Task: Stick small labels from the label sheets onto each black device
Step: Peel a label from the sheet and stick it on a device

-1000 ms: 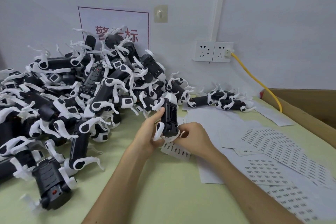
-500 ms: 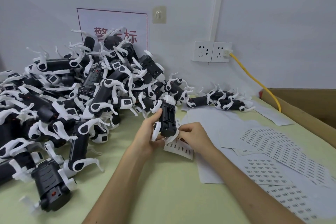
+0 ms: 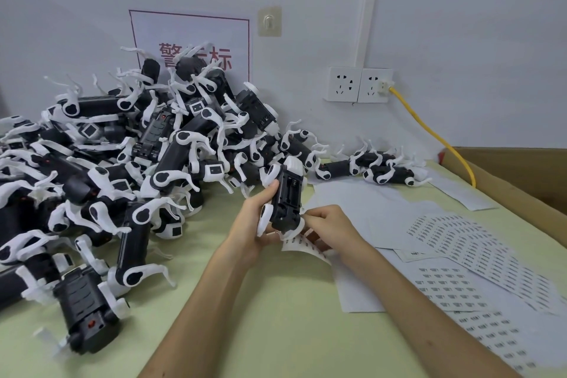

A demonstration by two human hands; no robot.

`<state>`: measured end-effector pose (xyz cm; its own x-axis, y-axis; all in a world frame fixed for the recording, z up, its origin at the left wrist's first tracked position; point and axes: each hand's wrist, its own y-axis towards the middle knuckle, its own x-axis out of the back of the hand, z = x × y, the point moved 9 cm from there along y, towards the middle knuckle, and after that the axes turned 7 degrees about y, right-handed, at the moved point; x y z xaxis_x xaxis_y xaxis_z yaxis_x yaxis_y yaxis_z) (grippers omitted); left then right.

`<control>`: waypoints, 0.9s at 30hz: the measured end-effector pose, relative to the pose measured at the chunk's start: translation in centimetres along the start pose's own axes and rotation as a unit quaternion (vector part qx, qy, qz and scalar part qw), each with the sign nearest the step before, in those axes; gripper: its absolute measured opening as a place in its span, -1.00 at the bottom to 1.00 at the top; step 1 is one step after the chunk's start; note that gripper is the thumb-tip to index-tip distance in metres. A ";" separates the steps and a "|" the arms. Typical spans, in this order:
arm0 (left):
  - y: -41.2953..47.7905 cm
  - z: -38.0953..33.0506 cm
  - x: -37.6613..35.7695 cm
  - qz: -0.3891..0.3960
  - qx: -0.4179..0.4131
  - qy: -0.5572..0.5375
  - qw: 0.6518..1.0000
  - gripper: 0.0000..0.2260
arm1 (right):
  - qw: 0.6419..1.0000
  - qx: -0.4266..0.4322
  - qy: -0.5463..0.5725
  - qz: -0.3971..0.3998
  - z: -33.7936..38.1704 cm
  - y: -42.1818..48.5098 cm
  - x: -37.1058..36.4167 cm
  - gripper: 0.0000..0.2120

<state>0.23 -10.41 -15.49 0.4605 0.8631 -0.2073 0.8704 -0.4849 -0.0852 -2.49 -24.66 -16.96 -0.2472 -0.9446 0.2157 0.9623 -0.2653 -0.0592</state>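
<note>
While my left hand [image 3: 254, 224] grips one black device [image 3: 287, 196] just above the counter [image 3: 276, 331], thumb on its left edge and fingers wrapped round behind, the ribbed black face points at me and the white end is up, tilted slightly right. My right hand [image 3: 331, 227] is curled in tight against the device's lower right corner, fingertips touching it. A short label strip [image 3: 303, 247] curls out from under that hand between both wrists; it looks pinched by my lower right fingers, but the grip is mostly hidden, so not certain. Can't see whether a single label is on a fingertip. More label sheets [image 3: 460, 242] lie fanned and overlapping on the counter to my right, printed side up, with blank backing sheets [image 3: 352, 199] behind my right hand. The pile of devices [image 3: 122, 163], black bodies with white legs, fills the left half of the counter and stacks up against the wall, covering part of a red-bordered sign [image 3: 190, 40]. One more lies belly-up at the near left edge [image 3: 86, 310]. Two separate devices [image 3: 368, 167] lie side by side at the wall, apart from the pile. Wall sockets [image 3: 359, 84] sit above them, with a yellow cable [image 3: 429, 129] running from the right one down behind a cardboard box [image 3: 521, 175] at the counter's right edge.
</note>
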 end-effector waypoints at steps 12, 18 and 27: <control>-0.4 -0.9 -0.9 0.073 -0.013 -0.028 0.997 -0.59 | 0.975 -0.098 0.110 0.166 -0.8 -0.7 -1.5 -0.80; -0.5 -1.1 -1.0 0.087 -0.024 -0.032 0.995 -0.58 | 0.973 -0.086 0.111 0.185 -0.2 -1.0 -1.6 -0.92; -0.7 -1.5 -1.1 0.100 -0.039 -0.034 0.994 -0.59 | 0.976 -0.074 0.086 0.184 -0.3 -1.0 -1.4 -0.87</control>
<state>-0.65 -10.77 -13.73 0.6144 0.7384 -0.2779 0.7753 -0.6303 0.0392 -3.13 -23.09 -17.48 0.0854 -0.9963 -0.0138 0.9656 0.0862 -0.2454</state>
